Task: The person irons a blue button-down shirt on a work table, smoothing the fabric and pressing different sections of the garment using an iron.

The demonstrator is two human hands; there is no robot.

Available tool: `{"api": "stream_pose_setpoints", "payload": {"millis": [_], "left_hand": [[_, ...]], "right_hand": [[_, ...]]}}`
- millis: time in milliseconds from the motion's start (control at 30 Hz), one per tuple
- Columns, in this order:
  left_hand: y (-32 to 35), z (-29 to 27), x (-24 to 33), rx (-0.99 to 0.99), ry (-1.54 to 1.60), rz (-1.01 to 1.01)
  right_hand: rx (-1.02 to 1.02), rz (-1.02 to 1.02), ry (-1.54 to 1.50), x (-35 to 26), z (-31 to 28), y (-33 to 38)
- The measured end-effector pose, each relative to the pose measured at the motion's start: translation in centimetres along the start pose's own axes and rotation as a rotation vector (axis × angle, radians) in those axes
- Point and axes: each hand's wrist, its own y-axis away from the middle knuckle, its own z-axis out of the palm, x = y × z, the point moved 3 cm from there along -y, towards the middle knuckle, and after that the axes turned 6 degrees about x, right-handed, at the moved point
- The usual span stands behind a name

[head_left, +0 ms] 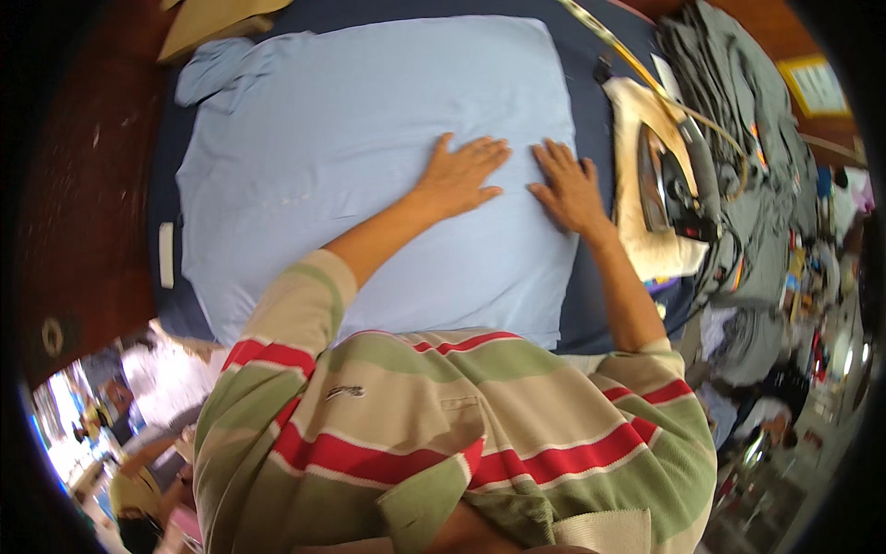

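A light blue garment (369,111) lies spread over a dark blue padded table, with one bunched part, possibly a sleeve, at its far left corner. My left hand (457,174) rests flat on the cloth right of its middle, fingers stretched toward the right. Close beside it, my right hand (568,187) lies on the garment near its right edge, fingers spread and pointing away from me. Neither hand holds anything. An iron (678,180) with a dark handle stands to the right of my right hand, on a scorched cream pad (635,249).
A yellowish hose (628,57) and a cord run from the iron to the far edge. Grey garments (752,138) are piled on the right. A white strip (166,255) lies at the table's left edge, and a brown cardboard piece (217,26) at the far left. Another person (138,494) is at lower left.
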Motion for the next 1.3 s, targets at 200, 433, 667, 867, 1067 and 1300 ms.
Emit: {"api": "stream_pose_setpoints", "payload": {"millis": [200, 433, 667, 867, 1067, 1300], "left_hand": [[7.4, -5.1, 0.2, 0.157, 0.020, -0.152], [20.5, -8.6, -12.6, 0.518, -0.338, -0.868], [21.1, -8.8, -12.1, 0.544, -0.285, -0.822], [15.5, -7.5, -7.2, 0.454, -0.131, -0.664], [18.1, -7.6, -9.6, 0.525, -0.176, -0.807], [19.4, -8.2, -10.5, 0.525, -0.179, -0.851]], "right_hand": [[0.242, 0.604, 0.393, 11.9, -15.8, 1.1], [0.074, 0.766, -0.244, 19.9, -14.8, 0.2], [0.044, 0.083, -0.056, 7.6, -14.9, -1.5], [-0.176, 0.032, -0.052, -4.6, -12.5, -3.8], [-0.215, -0.002, 0.017, -7.2, -9.7, -2.9], [-0.283, -0.041, -0.043, -7.8, -10.0, -3.0]]}}
